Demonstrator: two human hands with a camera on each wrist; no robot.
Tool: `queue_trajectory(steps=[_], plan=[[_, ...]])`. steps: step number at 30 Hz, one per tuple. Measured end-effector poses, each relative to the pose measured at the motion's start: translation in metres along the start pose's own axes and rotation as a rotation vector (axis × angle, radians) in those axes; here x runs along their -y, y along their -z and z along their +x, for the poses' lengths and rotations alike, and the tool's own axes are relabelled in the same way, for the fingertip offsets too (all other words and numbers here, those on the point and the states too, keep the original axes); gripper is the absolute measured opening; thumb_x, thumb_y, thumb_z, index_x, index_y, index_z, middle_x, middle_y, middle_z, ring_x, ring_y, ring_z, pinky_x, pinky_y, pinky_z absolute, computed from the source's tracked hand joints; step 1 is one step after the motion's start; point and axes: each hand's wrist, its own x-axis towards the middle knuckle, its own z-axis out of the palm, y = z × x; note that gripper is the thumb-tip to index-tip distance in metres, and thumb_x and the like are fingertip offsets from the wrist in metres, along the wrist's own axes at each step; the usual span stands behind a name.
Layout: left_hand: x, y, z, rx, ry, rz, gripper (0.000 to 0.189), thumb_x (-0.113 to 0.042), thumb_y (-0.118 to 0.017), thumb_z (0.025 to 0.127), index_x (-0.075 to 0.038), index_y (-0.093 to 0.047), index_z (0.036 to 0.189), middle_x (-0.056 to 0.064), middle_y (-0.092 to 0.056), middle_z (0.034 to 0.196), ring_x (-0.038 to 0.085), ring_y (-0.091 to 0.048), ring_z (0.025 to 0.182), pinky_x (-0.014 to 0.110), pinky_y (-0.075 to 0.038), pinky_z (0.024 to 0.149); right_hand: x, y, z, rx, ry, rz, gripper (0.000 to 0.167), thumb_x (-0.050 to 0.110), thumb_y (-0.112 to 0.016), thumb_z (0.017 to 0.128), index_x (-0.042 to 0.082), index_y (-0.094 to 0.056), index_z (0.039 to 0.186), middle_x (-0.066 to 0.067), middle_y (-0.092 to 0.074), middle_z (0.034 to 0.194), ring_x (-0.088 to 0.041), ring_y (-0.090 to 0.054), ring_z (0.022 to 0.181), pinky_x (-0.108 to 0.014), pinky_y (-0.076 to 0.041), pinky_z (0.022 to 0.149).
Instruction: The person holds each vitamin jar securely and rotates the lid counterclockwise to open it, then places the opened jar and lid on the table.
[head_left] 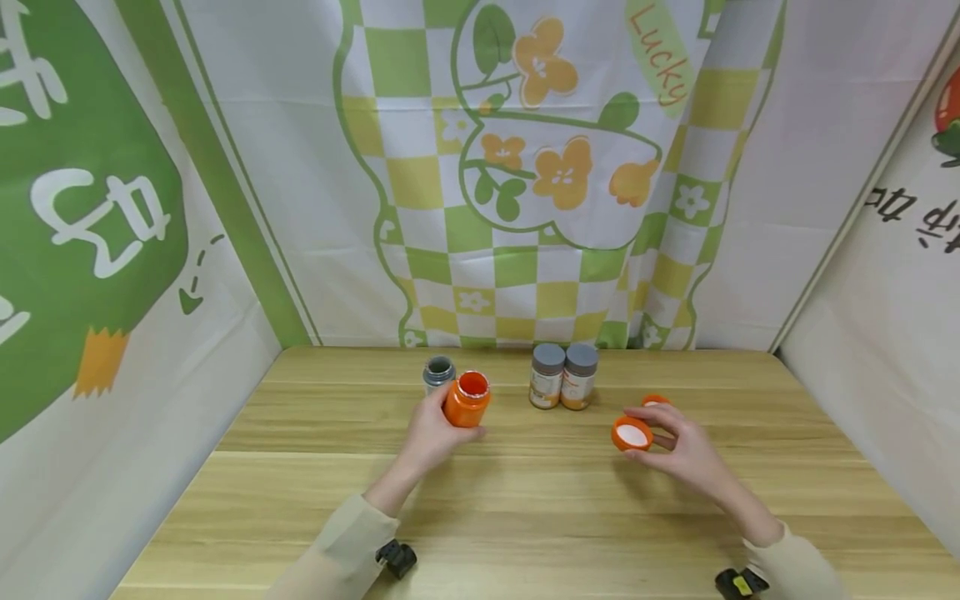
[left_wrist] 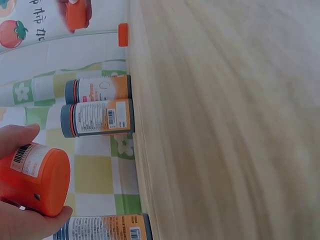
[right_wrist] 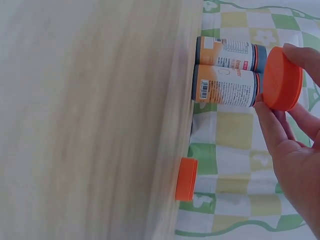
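Note:
My left hand (head_left: 433,435) grips an orange bottle (head_left: 467,408) whose uncapped mouth faces up in the head view. Its white label and orange base show in the left wrist view, where the bottle is held above the table. Just behind it stands an uncapped grey bottle (head_left: 438,370), partly hidden by the hand and the orange bottle. Over on the right, my right hand (head_left: 692,457) pinches an orange cap (head_left: 630,434) between thumb and fingers, its white inside turned to the head camera. A second orange cap (head_left: 656,402) lies on the table beyond those fingers, partly covered by them.
Two grey-lidded bottles (head_left: 562,377) with white and orange labels stand side by side near the back of the wooden table (head_left: 525,517). A checked, flowered cloth (head_left: 510,275) hangs behind the table, and printed cloth panels (head_left: 232,300) flank it.

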Motion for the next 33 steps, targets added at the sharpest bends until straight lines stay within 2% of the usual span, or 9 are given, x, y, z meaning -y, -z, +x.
queue_trajectory(steps=[9,19,24,33], plan=[[0.004,0.007,0.001,-0.021,-0.005,0.014,0.061,-0.004,-0.086,0.059,-0.008,-0.061,0.115,0.006,-0.068,0.103,0.022,-0.062,0.092,0.042,-0.048,0.088,-0.004,0.006,-0.002,0.019,-0.019,-0.066,0.051,0.007,-0.080,0.071,0.001,-0.061,0.118,-0.017,-0.053,0.120,0.003,-0.054,0.104,-0.019,-0.051,0.082],[0.004,0.014,0.000,-0.024,0.014,-0.014,0.064,0.000,-0.084,0.059,-0.010,-0.054,0.115,0.007,-0.065,0.107,0.023,-0.060,0.095,0.044,-0.047,0.089,-0.003,0.011,-0.004,0.016,-0.051,-0.103,0.051,0.011,-0.082,0.070,0.006,-0.061,0.117,-0.014,-0.058,0.119,0.000,-0.056,0.103,-0.021,-0.053,0.080],[0.005,0.018,0.000,-0.036,0.050,-0.020,0.065,0.000,-0.084,0.061,-0.009,-0.049,0.115,0.009,-0.063,0.107,0.024,-0.059,0.096,0.046,-0.046,0.090,-0.007,0.013,-0.005,0.011,-0.075,-0.116,0.051,0.011,-0.082,0.070,0.007,-0.061,0.116,-0.015,-0.059,0.121,0.003,-0.055,0.102,-0.020,-0.053,0.080],[0.009,0.024,-0.001,-0.031,0.055,-0.026,0.063,0.002,-0.083,0.060,-0.008,-0.051,0.113,0.010,-0.063,0.111,0.026,-0.059,0.099,0.047,-0.046,0.092,-0.013,0.019,-0.005,0.012,-0.098,-0.148,0.050,0.015,-0.083,0.070,0.004,-0.061,0.114,-0.017,-0.060,0.118,0.005,-0.054,0.101,-0.024,-0.054,0.079]])
